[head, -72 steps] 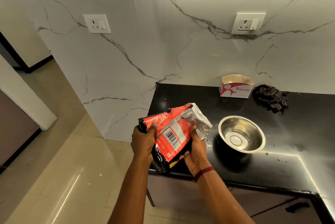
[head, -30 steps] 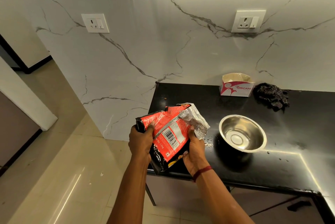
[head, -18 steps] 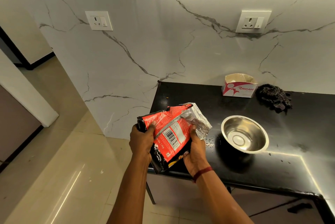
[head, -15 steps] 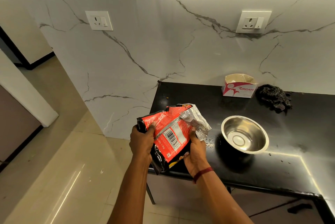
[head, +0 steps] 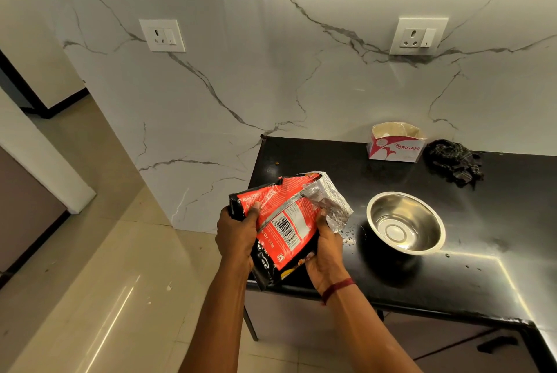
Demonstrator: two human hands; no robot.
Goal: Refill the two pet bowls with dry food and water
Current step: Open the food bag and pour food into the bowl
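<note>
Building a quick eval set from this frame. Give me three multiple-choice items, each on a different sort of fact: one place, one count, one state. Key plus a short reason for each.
1. Where does the steel bowl sit?
A. on the floor
B. on the black counter, to the right of the food bag
C. inside the tissue box

2. How many wall sockets show?
A. one
B. two
C. four

3. What state is the bowl in?
A. empty of food
B. heaped with kibble
C. upside down

Key:
1 B: the bowl stands on the counter, apart from the bag held by the left hand and the right hand.
2 B: one socket at left, another socket at right.
3 A: its bare shiny bottom shows, opening upward.
</note>
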